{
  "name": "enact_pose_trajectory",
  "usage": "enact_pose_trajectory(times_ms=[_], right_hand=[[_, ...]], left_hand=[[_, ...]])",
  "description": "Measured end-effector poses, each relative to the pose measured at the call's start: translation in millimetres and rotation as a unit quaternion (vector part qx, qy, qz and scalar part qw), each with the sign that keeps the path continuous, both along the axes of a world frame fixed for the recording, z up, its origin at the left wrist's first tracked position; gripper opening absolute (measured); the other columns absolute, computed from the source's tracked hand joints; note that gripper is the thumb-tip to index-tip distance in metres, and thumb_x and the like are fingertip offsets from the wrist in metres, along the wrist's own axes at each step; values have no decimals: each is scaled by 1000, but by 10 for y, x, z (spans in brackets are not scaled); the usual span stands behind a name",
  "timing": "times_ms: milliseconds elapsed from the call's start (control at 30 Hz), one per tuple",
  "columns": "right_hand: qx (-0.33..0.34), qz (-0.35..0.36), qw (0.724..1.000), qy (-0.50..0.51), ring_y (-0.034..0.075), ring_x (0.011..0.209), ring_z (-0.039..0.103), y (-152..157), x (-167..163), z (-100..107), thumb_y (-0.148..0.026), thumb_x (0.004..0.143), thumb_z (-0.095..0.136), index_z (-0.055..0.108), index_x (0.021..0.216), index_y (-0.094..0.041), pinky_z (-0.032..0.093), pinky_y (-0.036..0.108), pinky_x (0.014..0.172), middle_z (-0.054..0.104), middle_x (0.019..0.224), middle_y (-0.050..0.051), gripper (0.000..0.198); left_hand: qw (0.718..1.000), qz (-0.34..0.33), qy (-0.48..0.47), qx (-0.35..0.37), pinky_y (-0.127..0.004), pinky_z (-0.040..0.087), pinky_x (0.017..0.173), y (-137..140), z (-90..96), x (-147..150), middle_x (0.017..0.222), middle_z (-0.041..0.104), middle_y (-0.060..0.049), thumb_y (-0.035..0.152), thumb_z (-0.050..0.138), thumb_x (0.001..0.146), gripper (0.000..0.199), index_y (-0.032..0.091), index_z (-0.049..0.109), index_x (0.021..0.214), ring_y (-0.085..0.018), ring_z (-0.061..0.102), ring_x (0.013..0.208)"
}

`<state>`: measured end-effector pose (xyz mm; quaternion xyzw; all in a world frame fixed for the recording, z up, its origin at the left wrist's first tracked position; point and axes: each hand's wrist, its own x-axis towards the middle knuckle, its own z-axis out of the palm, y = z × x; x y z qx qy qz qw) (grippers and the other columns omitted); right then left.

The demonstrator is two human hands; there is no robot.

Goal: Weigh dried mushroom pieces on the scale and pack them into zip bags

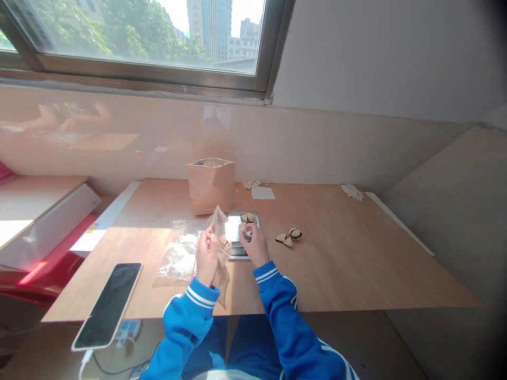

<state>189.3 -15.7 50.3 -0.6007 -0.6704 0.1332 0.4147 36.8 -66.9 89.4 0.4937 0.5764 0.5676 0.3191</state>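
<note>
My left hand [207, 252] is closed on the edge of a small clear plastic bag [221, 226], holding it upright with its mouth upward. A tan piece shows low inside the bag. My right hand [256, 244] pinches a pale tan curled piece [242, 228] above a small flat scale [233, 236], to the right of the bag. Another tan curled piece [249, 217] with dark edges lies on the scale's far end. More such pieces [289, 237] lie on the table right of the scale; I cannot tell their exact kind.
An open brown paper bag [211, 187] stands behind the scale. Clear plastic bags [180, 256] lie left of my left hand. A phone [109, 303] with a cable overhangs the table's [356, 264] front left edge. Crumpled tissue [351, 192] and a white card [263, 193] lie at the back.
</note>
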Motion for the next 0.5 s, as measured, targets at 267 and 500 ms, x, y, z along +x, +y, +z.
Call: enact_pose_trajectory(times_ms=[267,500], right_hand=[[-53,105,963,244,15,75,57,-203,-132,587,-36,84,56,56,104,-20,49,28,71,63,91,3,25],[-35,136,982,123,17,82,55,-126,-235,554,-31,86,56,59,113,-21,48,32,80,64,100,5,30]], left_hand=[[1000,-4,11,-6,-46,33,110,25,-81,-25,137,54,-11,39,40,93,24,22,42,76,-23,47,130],[1000,-14,-21,-4,-41,41,103,7,-121,-3,139,52,-12,43,40,94,27,21,44,79,-22,51,127]])
